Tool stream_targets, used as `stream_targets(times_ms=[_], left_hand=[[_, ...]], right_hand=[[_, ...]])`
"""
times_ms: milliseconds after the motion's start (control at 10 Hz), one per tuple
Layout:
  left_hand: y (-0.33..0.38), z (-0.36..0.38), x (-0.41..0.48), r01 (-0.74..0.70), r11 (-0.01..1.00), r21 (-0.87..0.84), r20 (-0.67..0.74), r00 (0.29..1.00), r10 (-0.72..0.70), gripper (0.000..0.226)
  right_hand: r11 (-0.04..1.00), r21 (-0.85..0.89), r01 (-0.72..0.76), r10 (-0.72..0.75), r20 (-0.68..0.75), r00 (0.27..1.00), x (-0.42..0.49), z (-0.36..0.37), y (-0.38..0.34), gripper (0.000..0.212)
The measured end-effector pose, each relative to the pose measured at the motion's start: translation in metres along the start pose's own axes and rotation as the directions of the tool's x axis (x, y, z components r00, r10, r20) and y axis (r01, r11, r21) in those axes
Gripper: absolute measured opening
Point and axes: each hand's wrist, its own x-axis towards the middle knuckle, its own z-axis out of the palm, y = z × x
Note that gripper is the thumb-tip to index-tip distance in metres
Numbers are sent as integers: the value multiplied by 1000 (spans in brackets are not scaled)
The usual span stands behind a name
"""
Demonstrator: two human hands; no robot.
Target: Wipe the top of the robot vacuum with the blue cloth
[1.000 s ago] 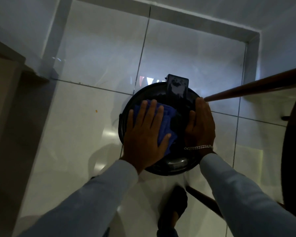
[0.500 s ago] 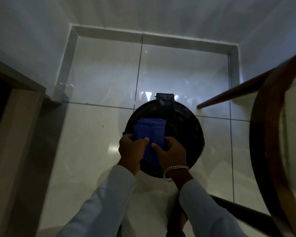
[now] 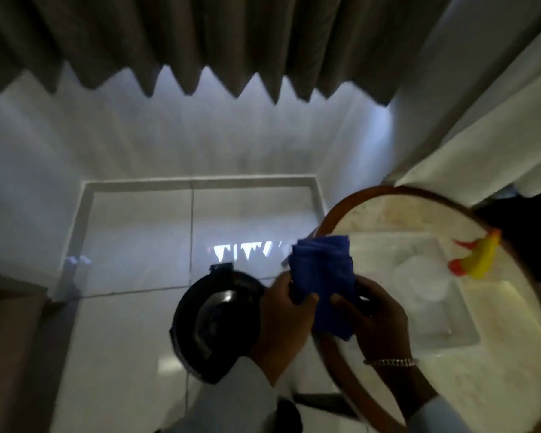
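Note:
The round black robot vacuum (image 3: 214, 323) sits on the white tiled floor, left of my hands. The folded blue cloth (image 3: 325, 276) is lifted off it and held in the air over the left rim of a round table. My left hand (image 3: 281, 320) grips the cloth's left edge and my right hand (image 3: 378, 317), with a bracelet on the wrist, grips its right edge. Both hands are above and to the right of the vacuum, not touching it.
A round wooden-rimmed table (image 3: 334, 348) fills the right side, bearing a clear plastic tray (image 3: 463, 323) and a yellow and red toy (image 3: 478, 260). Grey curtains (image 3: 200, 57) hang at the back. A wooden frame (image 3: 10, 339) stands at far left.
The cloth has been lifted off the vacuum's top and carried up and right, over the table's edge, held by both hands. The view has swung up and right, showing the curtains and tabletop.

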Motion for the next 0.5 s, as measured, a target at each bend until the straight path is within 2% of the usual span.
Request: stream_targets(times_ms=[100, 200, 300, 400, 500], left_hand=[[10, 57, -5, 28, 999, -27, 151, 988, -23, 38], [4, 88, 1, 74, 997, 31, 202, 976, -79, 43], [-5, 86, -3, 53, 997, 63, 232, 971, -66, 13], [13, 58, -6, -36, 991, 127, 187, 982, 12, 17], [63, 19, -14, -133, 977, 164, -45, 989, 142, 39]], right_hand=[[974, -207, -90, 79, -60, 995, 25, -32, 32, 40], [954, -211, -214, 215, -18, 977, 50, -34, 69, 41], [920, -265, -289, 323, 93, 942, 58, -32, 91, 47], [914, -353, -199, 263, 144, 954, 66, -40, 69, 48], [947, -322, 21, 20, 122, 992, 61, -57, 6, 62]])
